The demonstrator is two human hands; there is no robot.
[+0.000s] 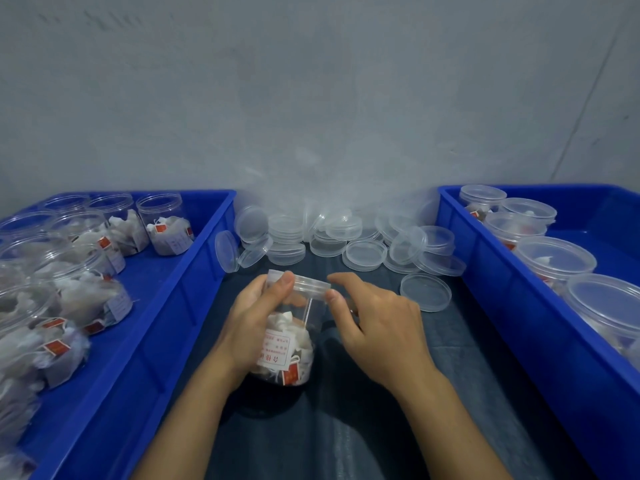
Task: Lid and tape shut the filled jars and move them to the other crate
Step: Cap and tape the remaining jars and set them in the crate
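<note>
Between both hands, filled jar (289,337), left hand (254,313) fingers wrapped round its side, right hand (375,320) thumb pressing lid (304,284) rim, fingers spread loose, spare lids (367,252) beyond, blue crates (194,271) either side.

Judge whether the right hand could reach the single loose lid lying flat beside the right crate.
Probably yes: the right hand is open, and the lid lies uncovered just beyond it.
</note>
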